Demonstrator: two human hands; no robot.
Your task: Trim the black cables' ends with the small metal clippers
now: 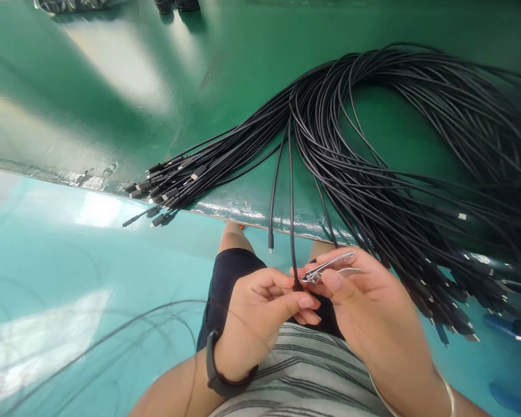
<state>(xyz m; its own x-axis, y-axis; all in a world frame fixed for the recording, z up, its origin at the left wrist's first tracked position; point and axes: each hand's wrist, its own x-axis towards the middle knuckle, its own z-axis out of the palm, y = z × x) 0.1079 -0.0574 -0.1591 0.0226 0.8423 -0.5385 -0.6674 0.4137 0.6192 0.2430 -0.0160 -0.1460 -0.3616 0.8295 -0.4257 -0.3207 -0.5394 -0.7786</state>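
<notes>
My left hand (260,307) is closed in a pinch on the end of one black cable (292,191) that hangs down from the table edge. My right hand (364,301) is closed on a small silver nail clipper (327,266), whose jaws sit at the cable end between my two hands. A large bundle of black cables (395,145) lies looped on the green table (113,87). One cluster of connector ends (165,188) fans out at the table's front edge. Another cable end (270,246) dangles just left of the one I hold.
More cable ends (451,313) hang over the table's front edge at the right. The teal floor (69,278) lies below, with thin loose strands (113,341) on the left. A black band is on my left wrist (219,376) and a thin bangle on my right (447,394).
</notes>
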